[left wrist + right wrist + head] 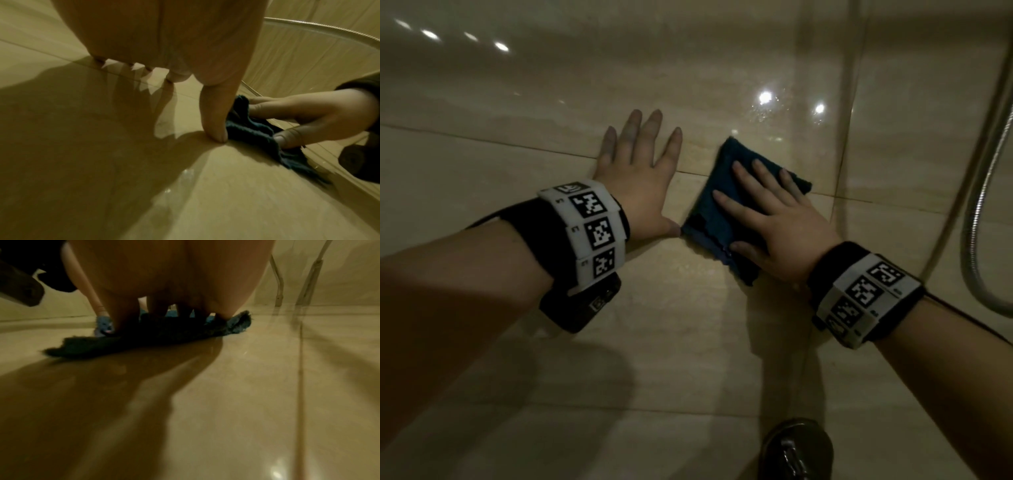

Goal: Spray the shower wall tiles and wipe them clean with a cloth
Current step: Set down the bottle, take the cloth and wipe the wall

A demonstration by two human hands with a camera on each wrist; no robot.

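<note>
The cloth (726,212) is being pressed flat on the wall (517,154) by the right hand (774,219). No grip is being closed round the cloth: the fingers (743,178) are being held straight and spread on top of it, and the thumb is lying on its lower edge. In the right wrist view the cloth (144,337) is being squashed thin under the palm.

The left hand (637,181) is being laid flat on the wall just left of the cloth, open, with nothing held. Its thumb (213,116) is being kept right at the cloth's left edge, touching it or nearly so.

The cloth is folded into a rough square and is being held tilted, with one corner pointing up and its long side running from upper left to lower right. A tile joint (482,140) is being crossed by it.

Small wet drops (767,109) are shining above and to the right of the cloth. A hose (983,192) is hanging well to the right of the cloth, and a metal fitting (796,448) is sitting far below it.

The wiping step is judged to be under way. The wet patch is probably to be wiped next, so the cloth would need to be pushed up and to the right by the right hand, which is the nearer one. No spray bottle is being seen.
</note>
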